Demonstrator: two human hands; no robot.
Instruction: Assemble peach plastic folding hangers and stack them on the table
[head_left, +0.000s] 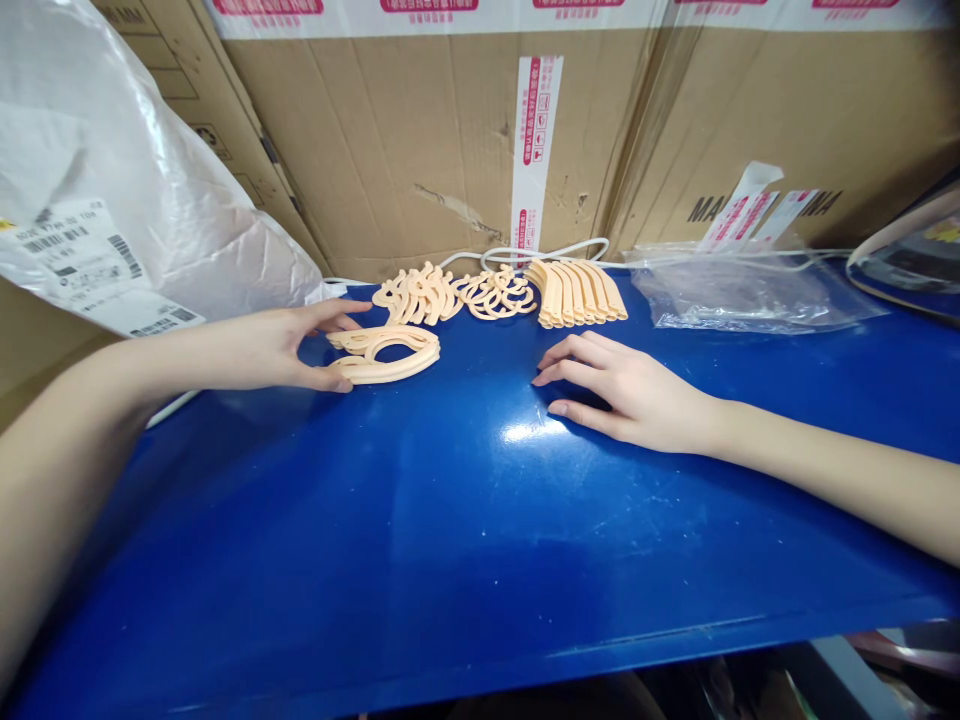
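At the left, my left hand (277,347) reaches over a small stack of cream plastic folding hangers (397,372), which lies on the blue table. Its thumb touches the near left end and its fingers stretch along the far side, apart from the thumb. My right hand (619,390) rests on the table with loosely bent, parted fingers and holds nothing. Behind them lie three groups of cream plastic parts: wavy pieces (420,294), thin curved hooks (496,293) in a tangle, and a row of curved hanger arms (577,292), the group nearest my right hand.
Cardboard boxes (420,130) stand along the back of the blue table (420,560). A white padded parcel (187,200) leans at the left. A clear plastic bag (750,295) lies at the back right, and a white cable (555,250) runs behind the parts.
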